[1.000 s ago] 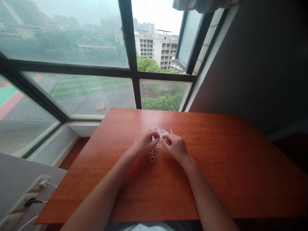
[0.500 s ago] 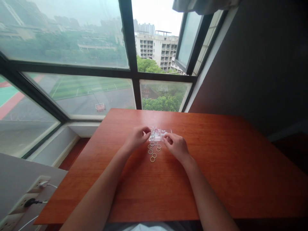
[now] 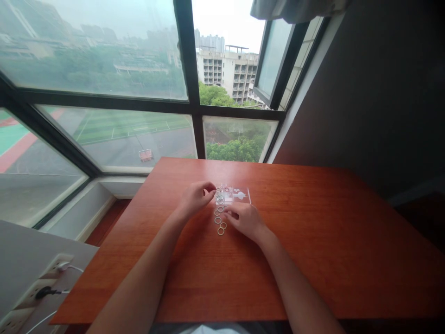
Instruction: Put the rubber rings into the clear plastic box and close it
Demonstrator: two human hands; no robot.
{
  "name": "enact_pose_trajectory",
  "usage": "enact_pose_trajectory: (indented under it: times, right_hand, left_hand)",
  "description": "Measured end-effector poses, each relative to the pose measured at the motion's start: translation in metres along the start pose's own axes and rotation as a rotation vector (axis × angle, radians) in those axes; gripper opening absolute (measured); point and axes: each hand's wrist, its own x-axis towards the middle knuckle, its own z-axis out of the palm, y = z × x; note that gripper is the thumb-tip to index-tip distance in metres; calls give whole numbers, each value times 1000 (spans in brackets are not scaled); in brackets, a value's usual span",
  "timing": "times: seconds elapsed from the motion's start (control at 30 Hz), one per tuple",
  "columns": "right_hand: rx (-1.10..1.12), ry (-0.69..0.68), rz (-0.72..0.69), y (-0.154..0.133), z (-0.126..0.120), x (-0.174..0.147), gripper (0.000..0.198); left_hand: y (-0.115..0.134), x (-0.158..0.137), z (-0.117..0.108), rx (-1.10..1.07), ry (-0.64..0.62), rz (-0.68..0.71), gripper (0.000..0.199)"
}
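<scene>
A small clear plastic box [image 3: 228,201] lies on the table with its lid [image 3: 246,197] folded out to the right. Several small rings [image 3: 220,198] are in its left part. My left hand [image 3: 197,198] is at the box's left edge, thumb and index finger curled together; whether they grip the edge cannot be made out. Nearer to me, several pale loose rings lie on the wood, among them a greenish ring [image 3: 217,220] and a yellowish ring [image 3: 221,231]. Over the right side of these, my right hand [image 3: 247,220] has its thumb and fingers drawn together, hiding what is under the tips.
The reddish-brown wooden table [image 3: 313,250] reaches to a large window with dark frames [image 3: 198,134]. A wall socket strip [image 3: 36,292] with plugged cables is at the lower left. A dark wall [image 3: 375,93] rises on the right.
My right hand has moved left and toward me, from the lid to the loose rings, and now covers a pair of them. My left hand has shifted slightly left.
</scene>
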Motion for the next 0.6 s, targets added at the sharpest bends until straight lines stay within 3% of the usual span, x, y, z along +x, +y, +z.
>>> enact_pose_trajectory:
  times: [0.6]
  right_hand:
    - [-87,-47,-19,-13,9,-2,10]
  left_hand:
    - [4,0,0,-21,0,1,17]
